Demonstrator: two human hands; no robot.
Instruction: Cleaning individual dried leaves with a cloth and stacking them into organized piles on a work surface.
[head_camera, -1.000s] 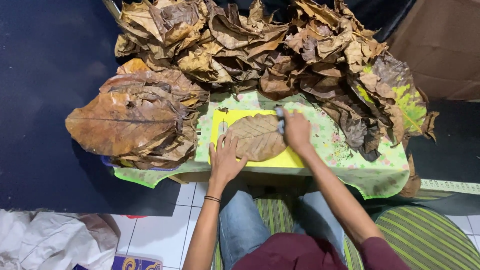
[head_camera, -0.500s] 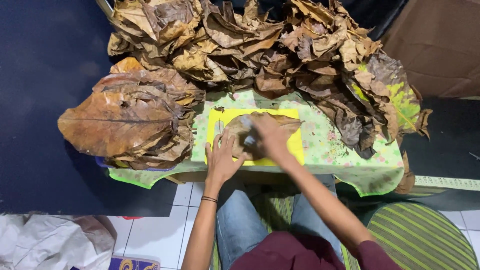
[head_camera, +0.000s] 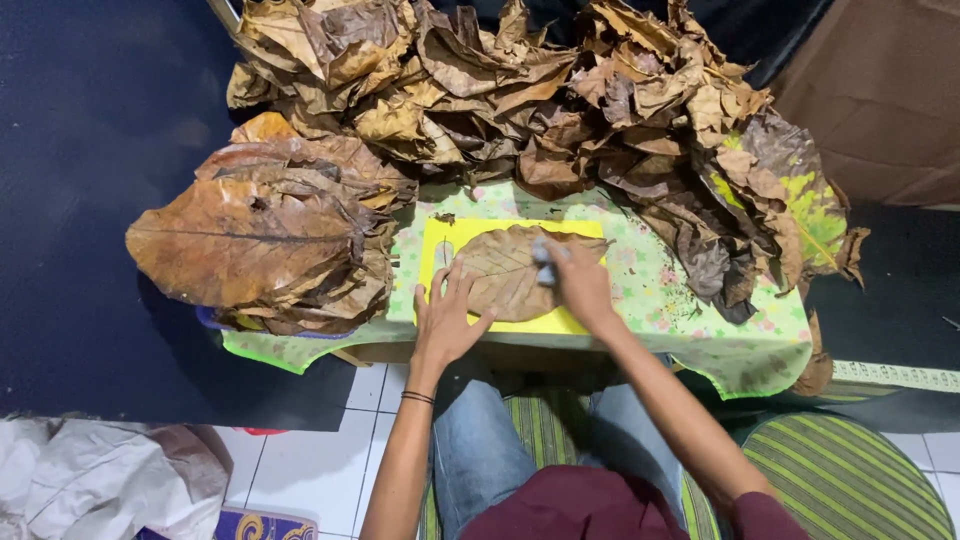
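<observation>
A dry brown leaf (head_camera: 505, 272) lies flat on a yellow board (head_camera: 440, 240) on a small table with a green flowered cloth (head_camera: 680, 310). My left hand (head_camera: 445, 318) presses open-fingered on the leaf's left edge and the board. My right hand (head_camera: 575, 280) rests on the right part of the leaf and grips a small pale grey object (head_camera: 543, 262), partly hidden by the fingers.
A stack of large flat brown leaves (head_camera: 250, 240) sits at the table's left. A big heap of crumpled dry leaves (head_camera: 520, 90) fills the back and right side. White cloth (head_camera: 90, 480) lies on the tiled floor at lower left; a striped green cushion (head_camera: 850, 480) is at lower right.
My right hand slid from the leaf's upper right toward its middle and now sits back on the right part. My left hand stayed pressed on the leaf's left edge.
</observation>
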